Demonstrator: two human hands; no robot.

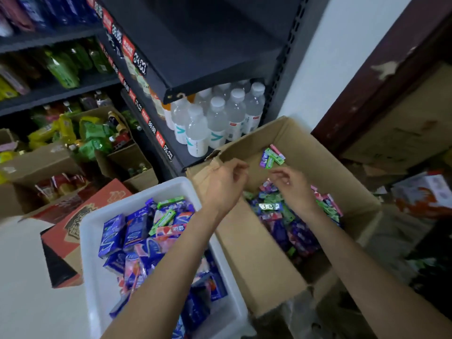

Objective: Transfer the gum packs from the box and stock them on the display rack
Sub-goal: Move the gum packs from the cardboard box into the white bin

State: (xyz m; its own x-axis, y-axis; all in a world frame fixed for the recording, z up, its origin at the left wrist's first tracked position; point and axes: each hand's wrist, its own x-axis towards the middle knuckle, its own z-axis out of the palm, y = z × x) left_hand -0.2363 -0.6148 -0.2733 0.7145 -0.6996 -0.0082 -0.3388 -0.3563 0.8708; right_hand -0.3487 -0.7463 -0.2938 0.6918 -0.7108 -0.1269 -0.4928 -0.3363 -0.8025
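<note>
Cardboard box [259,260] near wall hides gum packs [281,216]; both hands' fingers [238,167] loosely curled, empty.

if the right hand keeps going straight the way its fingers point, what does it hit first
Probably the left hand: the right hand hangs over the brown cardboard box with its curled fingers aimed left, toward the other hand. Depth is unclear, so it might pass over the loose gum packs instead.

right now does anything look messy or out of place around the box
Yes. A few gum packs seem to lie on the far flap of the cardboard box, apart from the loose pile inside. Both hands hover over it, holding nothing.
</note>
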